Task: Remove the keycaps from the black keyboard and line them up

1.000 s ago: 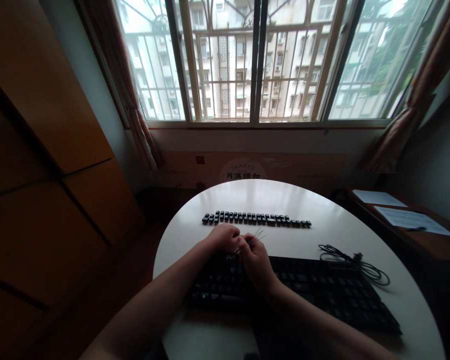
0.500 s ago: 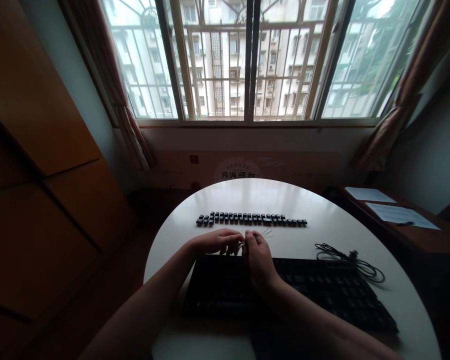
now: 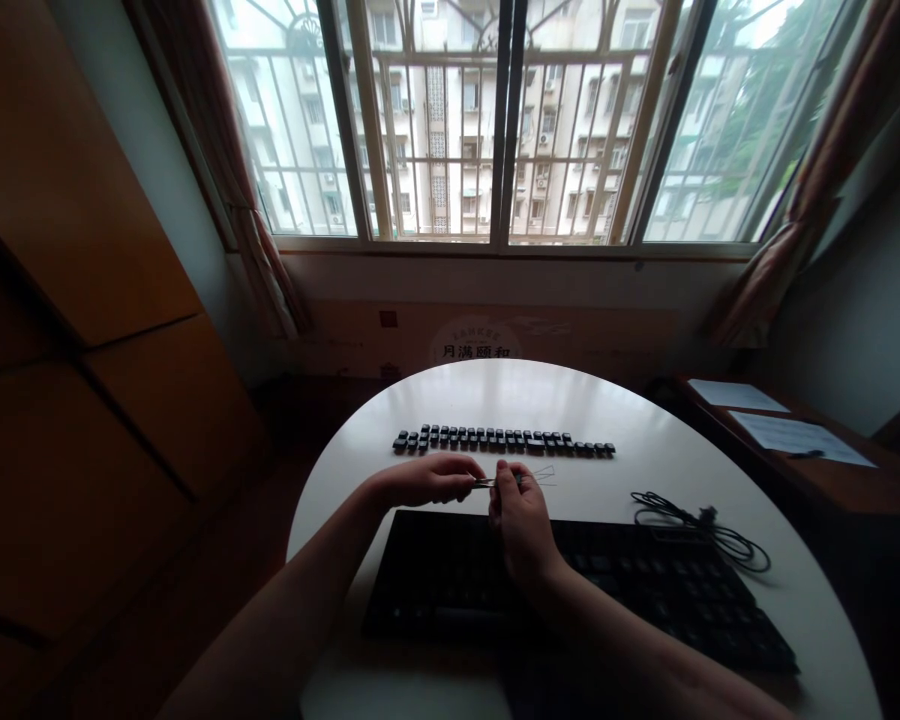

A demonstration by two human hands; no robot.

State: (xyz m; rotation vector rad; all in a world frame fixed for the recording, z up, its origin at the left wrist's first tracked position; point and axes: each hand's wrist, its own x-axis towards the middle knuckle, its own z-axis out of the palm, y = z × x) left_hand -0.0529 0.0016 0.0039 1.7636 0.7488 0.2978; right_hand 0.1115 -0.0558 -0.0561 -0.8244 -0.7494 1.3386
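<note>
Above the back edge of the black keyboard [image 3: 634, 575], my two hands are close together on a wire keycap puller [image 3: 543, 477]. My right hand [image 3: 521, 515] is closed round its middle, and thin wire loops stick out to the right of the fingers. My left hand [image 3: 439, 480] pinches its other end, where a short bit of metal shows between the hands. A small dark piece is by the right fingers, too small to make out. Loose black keycaps [image 3: 495, 439] lie in rows beyond the hands. The keyboard's left part is dark and partly behind my arms.
All this rests on a round white table [image 3: 540, 385]. A coiled black cable [image 3: 727, 535] lies at the keyboard's back right. On the right, a brown side table [image 3: 855, 485] bears sheets of paper [image 3: 799, 437] and a pen. A barred window is ahead and a wooden cabinet [image 3: 120, 400] left.
My left fingers have closed up and the left hand has shifted slightly left, uncovering metal between the hands. The wire loops have moved a little to the right with my right hand.
</note>
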